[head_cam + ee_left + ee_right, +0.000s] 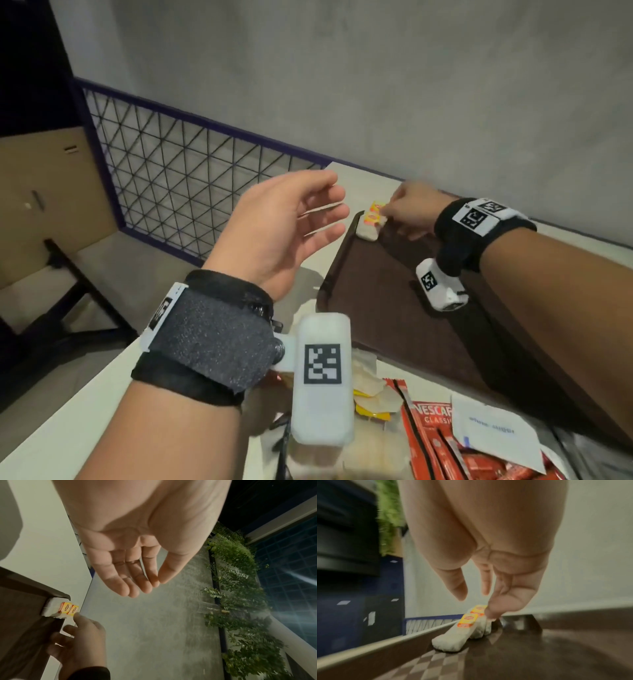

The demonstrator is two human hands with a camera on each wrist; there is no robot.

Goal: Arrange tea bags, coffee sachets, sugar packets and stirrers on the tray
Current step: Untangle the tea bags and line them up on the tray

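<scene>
2 tea bags [371,222] are lying side by side in the tray's [383,291] far left corner. They are looking light, soft and easily crushed, so the paper tags are probably the best hold. The right hand [412,214] is touching them with loose fingertips; the left hand [287,233] is hovering relaxed, holding nothing. Coffee sachets [435,442] are waiting on the table [154,394] near the tray rim.

dim indoor light | soft shadows | right-wrist view blurred | wide-angle edge distortion
</scene>
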